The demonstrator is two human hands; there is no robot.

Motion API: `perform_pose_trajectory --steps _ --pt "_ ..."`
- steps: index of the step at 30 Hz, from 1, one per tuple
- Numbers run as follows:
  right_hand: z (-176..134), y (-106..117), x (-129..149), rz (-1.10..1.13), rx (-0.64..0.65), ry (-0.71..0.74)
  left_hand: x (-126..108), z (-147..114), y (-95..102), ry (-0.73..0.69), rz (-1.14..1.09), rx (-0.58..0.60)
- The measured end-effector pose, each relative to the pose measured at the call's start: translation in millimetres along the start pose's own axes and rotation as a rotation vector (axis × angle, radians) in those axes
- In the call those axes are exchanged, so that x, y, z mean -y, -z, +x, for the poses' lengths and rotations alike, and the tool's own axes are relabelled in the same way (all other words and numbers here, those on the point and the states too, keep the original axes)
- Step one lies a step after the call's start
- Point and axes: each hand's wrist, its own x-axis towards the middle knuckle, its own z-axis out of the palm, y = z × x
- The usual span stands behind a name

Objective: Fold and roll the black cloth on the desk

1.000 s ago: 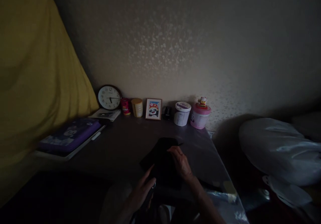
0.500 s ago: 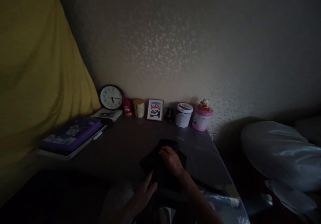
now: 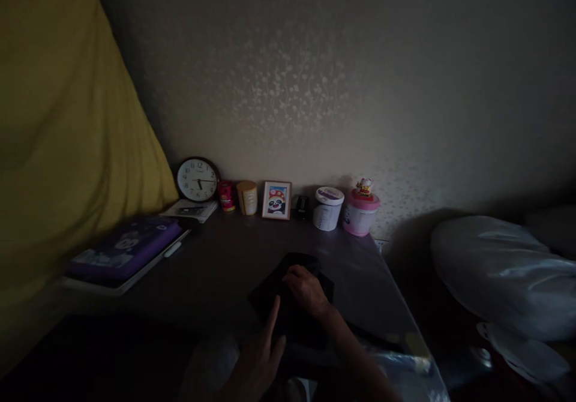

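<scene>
A black, soft-looking item (image 3: 265,291), apparently of fabric, lies at the front of the dark table, its details lost in the gloom. My right hand (image 3: 306,288) rests over its upper part, fingers curled and closed on the black material. Lower and to the left is my left hand (image 3: 261,354), its index finger stretched out toward the item's near left part and the thumb apart. I cannot tell whether that fingertip touches it. A dark strap-like strip (image 3: 373,336) runs to the right behind my right forearm.
Along the wall stand a clock (image 3: 198,179), a red can (image 3: 227,197), a yellow-lidded container (image 3: 247,198), a framed panda picture (image 3: 276,201), a white tub (image 3: 327,210) and a pink-lidded tub (image 3: 360,216). At left lies a purple case (image 3: 128,249); a large plastic-wrapped bundle (image 3: 499,276) is at right.
My left hand has turned, with its index finger now pointing farther up along the black item. My right hand keeps its closed hold in nearly the same place. The view has shifted slightly.
</scene>
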Motion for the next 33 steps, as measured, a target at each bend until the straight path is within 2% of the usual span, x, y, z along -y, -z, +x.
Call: perform_pose_trajectory --steps 3,5,10,17,24,28,33 --pt "1.0 -0.3 -0.8 -0.025 0.02 0.003 2.2 4.2 -9.7 0.01 0.0 0.113" --pt "0.5 -1.0 -1.3 -0.036 0.027 0.0 4.7 7.2 -16.8 0.049 0.072 0.143" --pt "-2.3 -2.2 -0.7 -0.033 0.012 -0.001 9.5 11.1 -28.0 0.056 0.103 0.141" --pt "-8.3 3.0 3.2 0.07 -0.087 -0.003 5.8 10.2 -26.9 0.083 0.079 0.145" --pt "-50.6 8.3 9.4 0.183 -0.156 -0.074 2.0 9.2 -26.9 0.094 0.141 0.122" --pt "-59.2 2.3 -3.7 0.114 -0.156 -0.084 -1.3 9.5 -26.7 0.135 0.179 0.141" --pt "-39.7 -6.2 -36.3 0.001 -0.154 -0.108 -4.1 10.3 -25.9 0.173 0.19 0.146"
